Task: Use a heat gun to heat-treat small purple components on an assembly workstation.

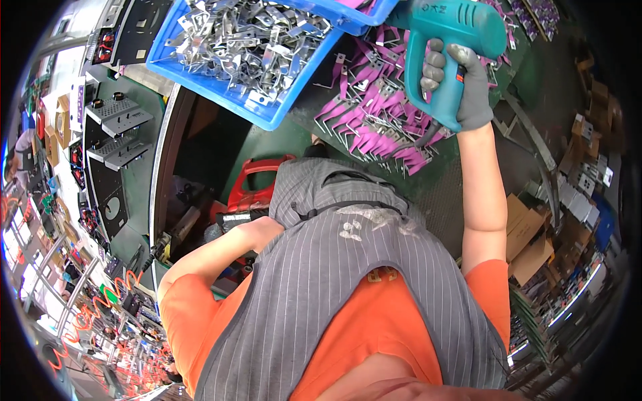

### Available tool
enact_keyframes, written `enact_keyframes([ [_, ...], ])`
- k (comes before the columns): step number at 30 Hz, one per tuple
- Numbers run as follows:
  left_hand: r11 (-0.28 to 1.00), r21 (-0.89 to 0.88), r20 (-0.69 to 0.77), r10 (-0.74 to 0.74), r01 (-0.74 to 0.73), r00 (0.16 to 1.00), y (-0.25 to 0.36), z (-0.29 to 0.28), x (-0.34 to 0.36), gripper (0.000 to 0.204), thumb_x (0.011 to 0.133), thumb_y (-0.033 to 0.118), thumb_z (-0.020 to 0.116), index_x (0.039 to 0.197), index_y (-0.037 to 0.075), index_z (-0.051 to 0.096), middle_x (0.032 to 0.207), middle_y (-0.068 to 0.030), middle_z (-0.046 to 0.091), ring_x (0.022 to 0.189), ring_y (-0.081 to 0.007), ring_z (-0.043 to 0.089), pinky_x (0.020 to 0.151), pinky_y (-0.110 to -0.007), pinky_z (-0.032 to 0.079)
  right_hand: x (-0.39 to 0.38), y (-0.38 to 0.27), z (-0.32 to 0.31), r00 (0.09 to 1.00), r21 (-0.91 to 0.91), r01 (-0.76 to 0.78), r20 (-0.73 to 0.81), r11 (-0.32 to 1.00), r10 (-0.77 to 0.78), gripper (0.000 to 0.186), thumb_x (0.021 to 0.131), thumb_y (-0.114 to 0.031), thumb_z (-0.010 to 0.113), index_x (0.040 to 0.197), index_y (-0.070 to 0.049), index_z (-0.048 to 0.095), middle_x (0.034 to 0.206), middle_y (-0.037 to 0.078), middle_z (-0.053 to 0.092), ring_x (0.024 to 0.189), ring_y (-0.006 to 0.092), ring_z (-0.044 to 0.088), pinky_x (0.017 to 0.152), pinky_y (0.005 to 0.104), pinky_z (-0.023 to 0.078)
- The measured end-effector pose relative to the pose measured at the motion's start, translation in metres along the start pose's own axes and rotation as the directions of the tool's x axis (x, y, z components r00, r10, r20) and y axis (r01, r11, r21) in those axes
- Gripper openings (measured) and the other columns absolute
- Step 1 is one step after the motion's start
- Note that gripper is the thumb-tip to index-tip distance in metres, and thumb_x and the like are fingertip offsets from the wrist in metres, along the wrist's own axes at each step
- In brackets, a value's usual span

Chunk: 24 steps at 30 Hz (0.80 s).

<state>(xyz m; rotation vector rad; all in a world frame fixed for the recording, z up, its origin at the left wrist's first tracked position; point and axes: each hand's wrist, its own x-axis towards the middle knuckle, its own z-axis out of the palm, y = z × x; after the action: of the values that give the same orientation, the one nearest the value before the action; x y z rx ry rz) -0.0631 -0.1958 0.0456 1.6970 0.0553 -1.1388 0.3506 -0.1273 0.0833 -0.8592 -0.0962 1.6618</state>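
Note:
My right hand (475, 93), in a grey glove, is raised at the upper right with its fingers wrapped round the looped handle of a teal heat gun (461, 25). The gun's narrower front end points left, and a dark cord leaves the bottom of its grip. Below and left of the gun, many thin metal brackets covered in purple film (364, 130) lie spread in rows. My left forearm (221, 248) reaches inward at waist height; its hand is hidden behind my striped grey apron (321, 267).
A blue bin (273, 123) full of loose shiny metal brackets (251, 43) stands at the upper left, with another blue bin (374, 15) beside it. Below is a red plastic stool or carrier (244, 177). Dark perforated panels (120, 113) lie on the left bench; cardboard boxes (528, 234) stand at right.

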Motion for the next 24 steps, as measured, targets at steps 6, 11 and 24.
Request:
enact_keyframes([
  [6,1.000,0.007,0.002,-0.002,0.002,1.000,0.000,-0.002,0.001,0.032,0.060,0.025,0.065,0.087,0.008,0.064,0.087,-0.0189,0.062,0.087,-0.0372,0.058,0.071,-0.043,0.046,-0.001,-0.003,-0.008,1.000,0.002,0.014,0.026,1.000,-0.014,0.030,0.080,-0.024,0.057,0.099,-0.001,0.053,0.073,0.003,0.056,0.060,0.0139,0.054,0.055,0.0285,0.047],
  [11,1.000,-0.005,-0.021,0.012,-0.012,1.000,0.000,0.000,0.004,0.034,0.060,0.026,0.065,0.089,0.008,0.064,0.087,-0.0185,0.062,0.086,-0.0369,0.058,0.071,-0.044,0.046,-0.004,-0.006,-0.010,0.999,-0.025,0.049,0.012,0.998,-0.048,0.030,0.080,-0.024,0.057,0.099,-0.001,0.053,0.073,0.003,0.057,0.060,0.0138,0.054,0.055,0.0287,0.047],
  [24,0.999,0.031,-0.004,-0.016,0.017,1.000,0.001,0.000,0.009,0.031,0.060,0.024,0.066,0.086,0.008,0.065,0.085,-0.0181,0.063,0.085,-0.0363,0.060,0.070,-0.043,0.047,-0.028,-0.007,-0.013,0.995,-0.065,0.034,-0.086,0.997,-0.039,0.032,0.079,-0.026,0.057,0.100,-0.002,0.053,0.072,0.002,0.054,0.060,0.0128,0.051,0.055,0.0282,0.045],
])
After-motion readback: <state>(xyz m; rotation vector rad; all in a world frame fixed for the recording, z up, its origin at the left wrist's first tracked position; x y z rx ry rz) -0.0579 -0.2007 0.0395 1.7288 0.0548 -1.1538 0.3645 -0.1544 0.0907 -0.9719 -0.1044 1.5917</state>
